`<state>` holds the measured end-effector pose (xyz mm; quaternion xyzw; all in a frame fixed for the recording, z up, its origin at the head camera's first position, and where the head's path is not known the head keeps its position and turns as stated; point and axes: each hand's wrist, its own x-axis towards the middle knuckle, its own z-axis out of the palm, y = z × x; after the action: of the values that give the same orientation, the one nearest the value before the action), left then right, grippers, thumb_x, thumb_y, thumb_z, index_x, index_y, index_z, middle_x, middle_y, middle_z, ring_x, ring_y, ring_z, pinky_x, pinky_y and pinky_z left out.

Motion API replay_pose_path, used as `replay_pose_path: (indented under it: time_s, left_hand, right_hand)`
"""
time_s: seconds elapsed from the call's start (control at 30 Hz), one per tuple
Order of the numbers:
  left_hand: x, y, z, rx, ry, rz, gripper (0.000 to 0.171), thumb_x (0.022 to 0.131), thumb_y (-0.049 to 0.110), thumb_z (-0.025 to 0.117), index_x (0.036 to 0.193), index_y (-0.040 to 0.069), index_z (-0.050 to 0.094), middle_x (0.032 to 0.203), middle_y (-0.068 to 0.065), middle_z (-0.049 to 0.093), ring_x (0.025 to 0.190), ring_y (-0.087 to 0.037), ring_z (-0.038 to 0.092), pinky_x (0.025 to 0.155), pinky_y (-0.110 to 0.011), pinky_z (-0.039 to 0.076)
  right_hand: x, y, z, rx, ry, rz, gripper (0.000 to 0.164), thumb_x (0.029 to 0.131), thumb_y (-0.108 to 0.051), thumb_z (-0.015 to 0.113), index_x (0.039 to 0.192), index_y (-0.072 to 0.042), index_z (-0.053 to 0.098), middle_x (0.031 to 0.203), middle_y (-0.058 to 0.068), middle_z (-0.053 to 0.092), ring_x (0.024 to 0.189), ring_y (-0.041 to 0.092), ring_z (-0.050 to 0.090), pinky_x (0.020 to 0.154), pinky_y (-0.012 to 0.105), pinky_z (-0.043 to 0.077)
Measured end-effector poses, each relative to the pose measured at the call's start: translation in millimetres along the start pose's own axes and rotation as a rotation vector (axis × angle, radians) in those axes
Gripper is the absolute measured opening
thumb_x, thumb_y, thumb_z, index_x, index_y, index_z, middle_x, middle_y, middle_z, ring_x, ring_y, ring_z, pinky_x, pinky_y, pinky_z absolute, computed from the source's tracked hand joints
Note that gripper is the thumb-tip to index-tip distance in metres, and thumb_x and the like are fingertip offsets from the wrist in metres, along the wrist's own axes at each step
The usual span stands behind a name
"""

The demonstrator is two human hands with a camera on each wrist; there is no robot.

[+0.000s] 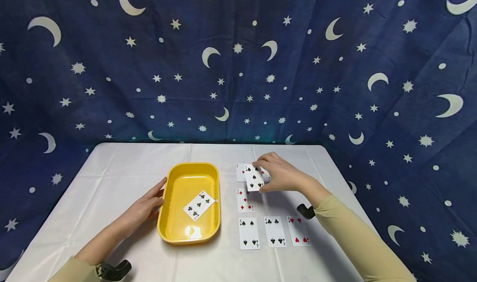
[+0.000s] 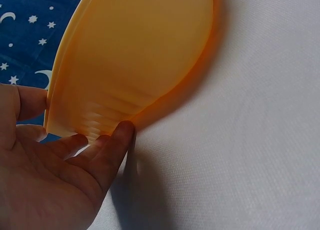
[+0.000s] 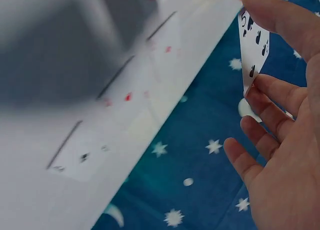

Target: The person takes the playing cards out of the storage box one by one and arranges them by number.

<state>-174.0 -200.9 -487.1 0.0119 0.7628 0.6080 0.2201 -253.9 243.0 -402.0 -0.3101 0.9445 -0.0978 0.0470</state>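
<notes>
My right hand [image 1: 277,172] pinches a five of spades [image 1: 254,178] between thumb and fingers, held above the back of the card layout. Red pips show on both sides of it, on a partly hidden card [image 1: 240,172]; whether that is one card or two, I cannot tell. In front lies a five of diamonds [image 1: 242,201]. Nearer me, a four of spades [image 1: 249,233], four of clubs [image 1: 275,231] and four of hearts [image 1: 298,231] form a row. My left hand [image 1: 144,205] holds the left side of the yellow tray [image 1: 175,228], where a five of clubs [image 1: 199,205] lies.
A white cloth [image 1: 208,259] covers the table. Beyond its back edge hangs a dark blue curtain [image 1: 186,120] with moons and stars. Dark straps with small devices sit at both wrists. Shadow from the right arm falls across the table.
</notes>
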Motion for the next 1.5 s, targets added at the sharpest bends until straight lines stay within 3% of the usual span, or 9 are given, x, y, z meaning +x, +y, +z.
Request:
replay_pose_path:
  time_s: [0.3, 0.8, 1.5]
  left_hand:
    - [-1.1, 0.0, -0.3, 0.009, 0.000, -0.001, 0.070, 0.106, 0.021, 0.042, 0.166, 0.033, 0.007, 0.168, -0.021, 0.013, 0.148, -0.044, 0.031, 0.111, -0.055, 0.039]
    - [-0.3, 0.4, 0.7, 0.016, 0.005, -0.003, 0.070, 0.106, 0.021, 0.043, 0.166, 0.034, 0.008, 0.168, -0.021, 0.016, 0.146, -0.043, 0.035, 0.110, -0.054, 0.042]
    - [-1.7, 1.3, 2.1, 0.020, -0.002, 0.004, 0.071, 0.106, 0.019, 0.043, 0.166, 0.032, 0.007, 0.167, -0.023, 0.017, 0.145, -0.044, 0.035, 0.109, -0.055, 0.042]
  right_hand:
    - [-23, 24, 27, -0.018, -0.039, 0.049, 0.088, 0.071, -0.045, 0.091, 0.146, -0.012, 0.057, 0.139, 0.006, 0.055, 0.133, 0.027, 0.043, 0.111, 0.048, 0.038]
    - [-41, 40, 63, 0.013, -0.090, 0.132, 0.085, 0.068, -0.047, 0.091, 0.140, -0.011, 0.063, 0.132, 0.004, 0.058, 0.123, 0.024, 0.049, 0.106, 0.046, 0.042]
    - [-44, 45, 72, 0.056, -0.115, 0.147, 0.083, 0.068, -0.045, 0.091, 0.140, -0.015, 0.063, 0.133, -0.001, 0.055, 0.124, 0.020, 0.046, 0.105, 0.043, 0.043]
